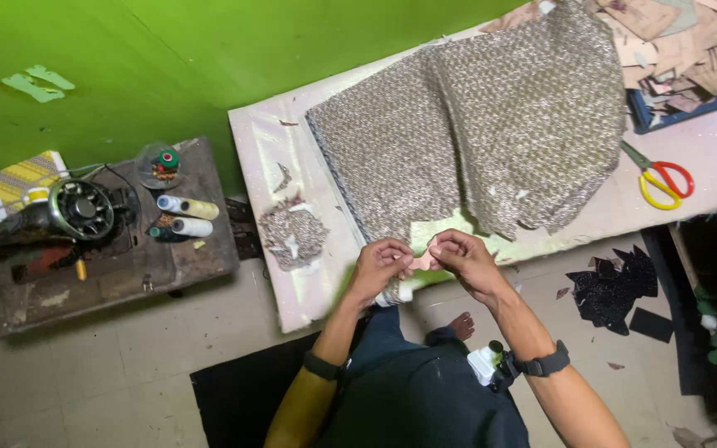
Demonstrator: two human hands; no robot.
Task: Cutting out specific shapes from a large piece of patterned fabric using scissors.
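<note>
Pinching a small pink cut piece [423, 261] between both hands, just off the near edge of the glittery grey fabric [491, 133].

Held at both ends: left hand [382, 265] curled, fingertips closed on the piece's left end; right hand [462, 255] curled, thumb and fingers closed on its right end. Spread over a pale worktable [263, 141], that fabric. Left of the fabric, a small heap of grey scraps [292, 234]; farther left, a sewing machine [60, 216] with thread spools [186, 216]. Right of the fabric, red-and-yellow scissors [664, 181]; beyond them, a blue tray of pink cutouts [690, 50]. Below the fabric's right corner, black cut pieces [612, 286] on the floor.
</note>
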